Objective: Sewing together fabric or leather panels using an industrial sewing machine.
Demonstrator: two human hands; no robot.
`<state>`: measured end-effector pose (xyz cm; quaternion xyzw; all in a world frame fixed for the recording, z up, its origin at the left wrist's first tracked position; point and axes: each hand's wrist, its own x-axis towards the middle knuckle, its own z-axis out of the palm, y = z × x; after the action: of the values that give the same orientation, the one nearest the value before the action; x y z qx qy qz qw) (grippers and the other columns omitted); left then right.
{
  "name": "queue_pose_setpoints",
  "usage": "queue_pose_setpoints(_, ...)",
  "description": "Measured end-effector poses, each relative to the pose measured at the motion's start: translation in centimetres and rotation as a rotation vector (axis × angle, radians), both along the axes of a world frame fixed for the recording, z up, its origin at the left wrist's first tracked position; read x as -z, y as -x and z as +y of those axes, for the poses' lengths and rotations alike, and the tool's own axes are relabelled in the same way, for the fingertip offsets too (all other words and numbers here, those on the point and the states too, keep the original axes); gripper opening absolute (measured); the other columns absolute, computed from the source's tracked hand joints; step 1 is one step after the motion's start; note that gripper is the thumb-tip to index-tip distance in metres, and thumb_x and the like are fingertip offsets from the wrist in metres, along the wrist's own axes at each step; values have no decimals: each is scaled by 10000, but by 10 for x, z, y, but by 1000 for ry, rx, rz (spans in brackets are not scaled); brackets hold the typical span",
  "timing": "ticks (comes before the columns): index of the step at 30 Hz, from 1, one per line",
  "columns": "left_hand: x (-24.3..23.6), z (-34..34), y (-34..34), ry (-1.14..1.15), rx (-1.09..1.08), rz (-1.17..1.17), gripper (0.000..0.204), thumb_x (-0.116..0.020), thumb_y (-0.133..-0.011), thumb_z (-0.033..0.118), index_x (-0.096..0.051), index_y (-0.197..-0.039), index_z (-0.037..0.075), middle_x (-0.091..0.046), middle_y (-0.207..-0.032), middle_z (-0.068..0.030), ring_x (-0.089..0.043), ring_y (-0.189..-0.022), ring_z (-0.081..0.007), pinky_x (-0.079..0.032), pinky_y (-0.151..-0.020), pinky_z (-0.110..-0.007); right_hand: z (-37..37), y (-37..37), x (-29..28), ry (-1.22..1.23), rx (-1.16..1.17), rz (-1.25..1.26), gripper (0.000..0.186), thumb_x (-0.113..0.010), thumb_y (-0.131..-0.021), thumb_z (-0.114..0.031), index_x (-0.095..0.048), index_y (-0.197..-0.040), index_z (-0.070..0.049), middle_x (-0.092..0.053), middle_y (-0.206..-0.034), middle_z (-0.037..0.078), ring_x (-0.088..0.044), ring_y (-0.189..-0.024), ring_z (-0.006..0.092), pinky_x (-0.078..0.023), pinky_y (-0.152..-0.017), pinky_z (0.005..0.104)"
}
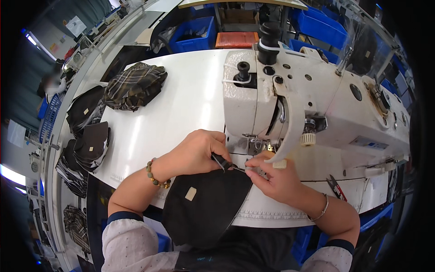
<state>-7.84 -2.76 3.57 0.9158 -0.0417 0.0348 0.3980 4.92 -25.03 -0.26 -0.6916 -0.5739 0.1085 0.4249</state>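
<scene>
Black fabric panel [208,215] with the small pale patch [190,194] on it: you've got it at the lower centre of the frame, top edge running up under your left hand [195,152]. Your left thumb and fingers are pinched on a small dark piece [221,162] with a pale edge; can't make out whether that's a folded corner of the panel or something separate. A slim metal piece [239,169] sticks out from there toward your right hand [281,183], where thumb and forefinger come close together, but whether they're really pinching it is too small to say.

Handling-wise, the panel looks light and soft to me, maybe a bit stiffer where layers stack up, and the matte face shouldn't be slippery. Not fragile either, though its lower end droops past the table's front edge, so the weight could drag a bit. Best hold is probably flat fingers near the top edge, other hand on the right-hand side edge, off the patch.

Just above your hands is the white sewing machine [317,81], filling the upper right, so mind your knuckles around the needle area. Red-handled snips [336,188] lie right of your right hand. Upper left you've got a plaid fabric bundle [136,86], with stacked black pieces [92,147] below it.
</scene>
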Motion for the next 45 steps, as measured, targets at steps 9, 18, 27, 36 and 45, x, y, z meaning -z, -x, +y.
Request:
queue_pose_setpoints(9, -4, -6, 4, -75, 12, 38, 222, -769, -605, 47, -774, -813, 126, -606, -740, -56, -632, -719, -292, -491, -633, -376, 2, -1, 1, -93, -95, -97, 125, -762, -807, -47, -716, -923, -39, -664, -819, 55, -627, -616, 178, -484, -548, 295)
queue_pose_setpoints(18, -6, 3, -6, 236, 46, 379, 177, -797, -792, 82, -761, -952, 15, -721, -796, -84, -623, -708, -123, -496, -714, -271, -3, 4, -5, 66, -71, 310, 32, -677, -911, -59, -655, -914, -36, -614, -836, -12, -460, -556, 45, -360, -509, 227)
queue_pose_setpoints(27, -6, 2, -7, 353, 54, 441, 215, -772, -867, 136, -763, -1056, 34, -758, -864, -80, -631, -768, -95, -503, -775, -256, -2, 5, -7, 106, -29, 391, 77, -660, -940, -99, -647, -932, -24, -576, -591, 6, -504, -495, 61, -372, -483, 252)
queue_pose_setpoints(36, -5, 0, -8, 377, 88, 436, 225, -755, -887, 142, -757, -1082, 28, -768, -904, -78, -652, -808, -105, -509, -814, -259, -6, 5, -3, 195, -57, 553, 101, -653, -952, -111, -649, -982, -15, -617, -624, 15, -500, -490, 61, -371, -480, 245)
queue_pose_setpoints(45, -1, 0, -3, 468, 95, 433, 231, -776, -828, 97, -779, -1057, 65, -753, -880, -75, -642, -776, -100, -502, -761, -258, -6, 7, -10, 223, -19, 516, 158, -742, -898, -142, -698, -959, -4, -622, -622, 0, -496, -506, 28, -379, -482, 227)
